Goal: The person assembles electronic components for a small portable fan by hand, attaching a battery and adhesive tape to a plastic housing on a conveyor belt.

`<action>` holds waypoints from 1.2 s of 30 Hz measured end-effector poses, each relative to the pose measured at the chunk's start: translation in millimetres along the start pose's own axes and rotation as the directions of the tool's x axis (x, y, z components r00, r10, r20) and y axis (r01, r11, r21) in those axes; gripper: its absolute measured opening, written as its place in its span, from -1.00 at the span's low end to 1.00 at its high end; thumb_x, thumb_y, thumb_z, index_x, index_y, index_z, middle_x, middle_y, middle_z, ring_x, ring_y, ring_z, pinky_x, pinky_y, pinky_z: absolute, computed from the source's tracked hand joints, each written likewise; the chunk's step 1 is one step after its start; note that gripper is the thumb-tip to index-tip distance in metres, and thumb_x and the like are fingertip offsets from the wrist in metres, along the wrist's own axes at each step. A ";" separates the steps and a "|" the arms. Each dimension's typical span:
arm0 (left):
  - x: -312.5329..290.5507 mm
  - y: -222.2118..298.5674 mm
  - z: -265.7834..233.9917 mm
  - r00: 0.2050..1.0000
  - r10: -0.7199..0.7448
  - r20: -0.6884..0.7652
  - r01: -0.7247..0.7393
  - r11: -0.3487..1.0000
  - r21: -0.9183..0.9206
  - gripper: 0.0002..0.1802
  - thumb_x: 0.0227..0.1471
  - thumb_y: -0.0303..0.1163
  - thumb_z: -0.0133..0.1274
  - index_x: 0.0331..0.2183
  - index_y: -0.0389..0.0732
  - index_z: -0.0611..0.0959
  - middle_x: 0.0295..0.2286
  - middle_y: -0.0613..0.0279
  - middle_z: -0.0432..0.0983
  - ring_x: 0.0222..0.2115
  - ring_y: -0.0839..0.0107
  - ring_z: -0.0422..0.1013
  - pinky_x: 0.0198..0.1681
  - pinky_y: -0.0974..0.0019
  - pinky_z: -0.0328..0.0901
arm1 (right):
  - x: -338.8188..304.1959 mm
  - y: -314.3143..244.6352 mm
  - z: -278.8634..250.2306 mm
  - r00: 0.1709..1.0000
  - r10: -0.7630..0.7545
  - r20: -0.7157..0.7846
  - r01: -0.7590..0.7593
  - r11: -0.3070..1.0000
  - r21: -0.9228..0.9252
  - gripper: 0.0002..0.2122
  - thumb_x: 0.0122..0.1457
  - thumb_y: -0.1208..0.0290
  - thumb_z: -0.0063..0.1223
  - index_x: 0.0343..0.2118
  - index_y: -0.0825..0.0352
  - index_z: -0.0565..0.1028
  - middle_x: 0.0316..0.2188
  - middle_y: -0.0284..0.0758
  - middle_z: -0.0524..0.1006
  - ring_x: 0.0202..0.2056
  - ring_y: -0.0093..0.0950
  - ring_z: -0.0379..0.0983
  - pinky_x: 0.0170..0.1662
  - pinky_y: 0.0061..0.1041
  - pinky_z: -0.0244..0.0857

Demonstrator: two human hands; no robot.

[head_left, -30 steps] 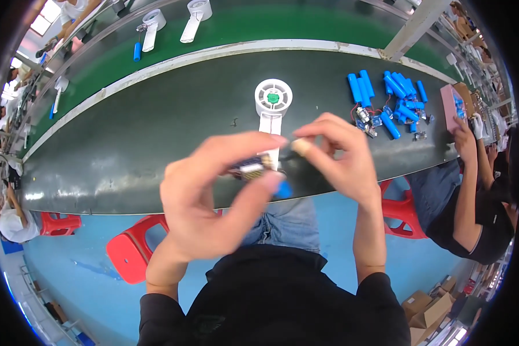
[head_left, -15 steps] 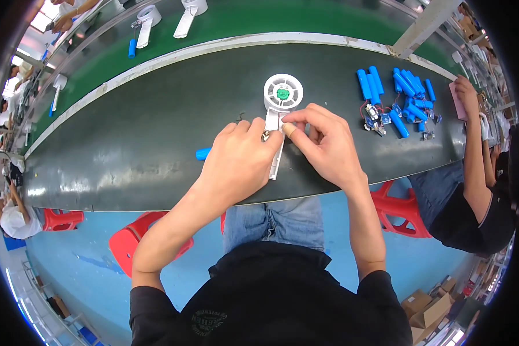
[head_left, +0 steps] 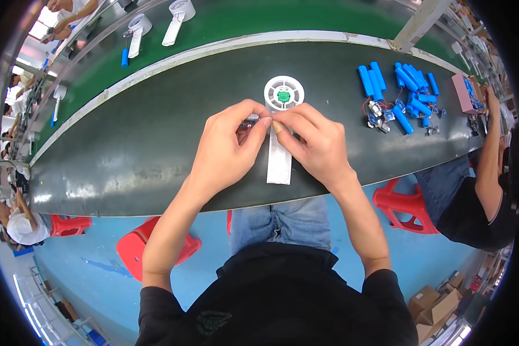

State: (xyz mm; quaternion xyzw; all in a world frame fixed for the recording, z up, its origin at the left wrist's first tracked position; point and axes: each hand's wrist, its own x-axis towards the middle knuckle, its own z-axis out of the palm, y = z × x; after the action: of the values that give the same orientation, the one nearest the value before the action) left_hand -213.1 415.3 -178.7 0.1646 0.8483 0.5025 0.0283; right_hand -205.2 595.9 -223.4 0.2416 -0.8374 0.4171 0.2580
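Observation:
A white handheld fan body [head_left: 279, 164] lies on the dark table in front of me, its round head [head_left: 284, 93] at the far end with a green centre. Over its neck both hands come together, fingertips almost meeting. My left hand [head_left: 228, 141] is closed in a pinch, and a small circuit board [head_left: 250, 119] with shiny metal shows between its thumb and fingers. Thumb and forefinger of my right hand [head_left: 317, 144] are pinched too, a tan wrap on one finger; whatever they grip is too small to make out.
Blue cylindrical batteries [head_left: 412, 86] with wires and small boards are heaped at the right. Beyond the pale rail [head_left: 242, 41], more white fan bodies [head_left: 175, 26] rest on a green belt. A co-worker's arm [head_left: 490, 138] reaches to a pink box [head_left: 464, 95] at far right.
My left hand has turned from lying over the fan handle to a pinch above its neck, uncovering the handle. The blue battery beside it is out of sight. The pink box now shows its contents.

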 end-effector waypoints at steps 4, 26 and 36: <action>-4.1 -12.6 3.5 0.998 0.061 -0.024 -0.063 0.993 -0.104 -0.76 0.14 -0.51 0.05 -0.13 -0.33 0.58 -0.36 0.02 0.60 -0.42 0.21 0.56 -0.31 0.31 0.41 | -0.3 -4.7 1.8 0.995 0.090 -0.046 -0.090 0.996 0.004 -0.87 0.04 0.60 0.23 -0.31 0.35 0.61 -0.39 -0.40 0.58 -0.64 -0.71 0.33 -0.63 -0.67 0.17; -18.7 -34.6 -1.5 0.993 0.089 0.074 -0.041 0.870 -0.491 -0.56 0.07 -0.67 0.07 0.04 -0.30 0.58 -0.08 0.02 0.54 -0.14 0.33 0.51 -0.01 0.33 0.38 | 1.2 -4.3 -5.2 0.954 0.280 0.108 -0.300 0.909 0.289 -0.85 0.02 0.63 0.25 -0.31 0.36 0.66 -0.41 -0.39 0.57 -0.61 -0.77 0.32 -0.60 -0.73 0.10; -13.7 -41.5 -7.9 0.976 0.208 0.063 -0.178 0.933 -0.314 -0.62 0.05 -0.64 0.12 -0.04 -0.30 0.63 -0.13 0.05 0.58 -0.15 0.26 0.52 -0.05 0.33 0.38 | 1.4 0.6 -3.7 0.978 0.194 0.081 -0.207 0.950 0.233 -0.86 0.03 0.60 0.29 -0.31 0.34 0.66 -0.43 -0.41 0.55 -0.62 -0.75 0.29 -0.61 -0.70 0.09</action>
State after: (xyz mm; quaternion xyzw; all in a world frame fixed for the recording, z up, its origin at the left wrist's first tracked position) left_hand -212.3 386.2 -212.2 0.2646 0.7375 0.6198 0.0442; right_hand -205.8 599.0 -220.9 0.1966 -0.8079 0.5323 0.1590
